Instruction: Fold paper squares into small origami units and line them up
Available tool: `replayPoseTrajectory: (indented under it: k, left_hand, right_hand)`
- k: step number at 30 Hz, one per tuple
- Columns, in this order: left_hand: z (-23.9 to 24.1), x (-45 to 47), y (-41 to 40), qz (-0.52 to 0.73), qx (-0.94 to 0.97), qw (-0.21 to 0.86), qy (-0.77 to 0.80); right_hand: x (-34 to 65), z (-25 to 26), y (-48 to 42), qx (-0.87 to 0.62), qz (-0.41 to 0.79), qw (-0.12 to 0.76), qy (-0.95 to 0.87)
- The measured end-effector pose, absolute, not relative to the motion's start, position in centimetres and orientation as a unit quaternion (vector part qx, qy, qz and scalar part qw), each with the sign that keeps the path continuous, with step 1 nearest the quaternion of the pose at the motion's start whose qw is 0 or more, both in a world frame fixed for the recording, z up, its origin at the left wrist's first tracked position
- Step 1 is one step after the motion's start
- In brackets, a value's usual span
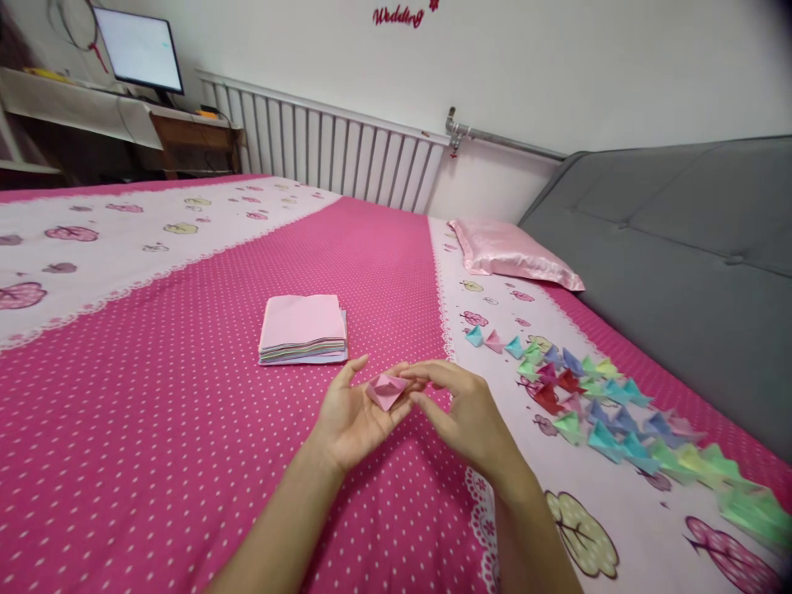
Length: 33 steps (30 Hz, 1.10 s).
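A small pink folded paper piece (pixel 386 388) is held over the bed between both hands. My left hand (pixel 350 417) is palm up with its fingers curled under the piece. My right hand (pixel 465 412) pinches the piece's right edge with thumb and forefinger. A stack of square coloured paper sheets (pixel 303 329), pink on top, lies on the bedspread just beyond my left hand.
Several folded paper shapes (pixel 610 417) in blue, green, red and pink lie in rows on the right of the pink dotted bedspread (pixel 186 396). A pink pillow (pixel 511 252) sits against the grey headboard (pixel 686 247). A radiator (pixel 334 148) and a desk with a monitor (pixel 139 51) stand behind.
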<state>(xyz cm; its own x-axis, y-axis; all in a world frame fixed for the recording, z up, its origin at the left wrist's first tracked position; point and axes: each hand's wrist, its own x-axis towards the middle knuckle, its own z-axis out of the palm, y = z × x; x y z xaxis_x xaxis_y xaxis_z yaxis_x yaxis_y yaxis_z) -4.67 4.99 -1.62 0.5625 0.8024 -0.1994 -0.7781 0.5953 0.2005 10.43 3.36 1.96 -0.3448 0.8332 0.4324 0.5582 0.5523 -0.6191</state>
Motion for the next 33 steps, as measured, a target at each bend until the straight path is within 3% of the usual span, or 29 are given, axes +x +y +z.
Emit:
replayPoseTrajectory:
  k: [13,21,28,33]
  left_hand:
    - [-1.0,-4.3,5.9,0.416,0.131,0.867,0.242]
    - [-1.2,-4.0,6.6,0.497,0.273,0.683,0.460]
    - [-1.5,-4.3,6.7,0.497,0.312,0.660,0.469]
    - [-1.4,-4.5,6.7,0.502,0.296,0.662,0.471]
  right_hand:
    - [10.8,1.7,4.0,-0.493,0.121,0.296,-0.809]
    - [11.0,1.9,4.2,-0.581,0.083,0.364,-0.723]
    - [11.0,1.6,4.2,-0.657,0.073,0.357,-0.659]
    - [13.1,1.9,4.5,-0.731,0.029,0.294,-0.616]
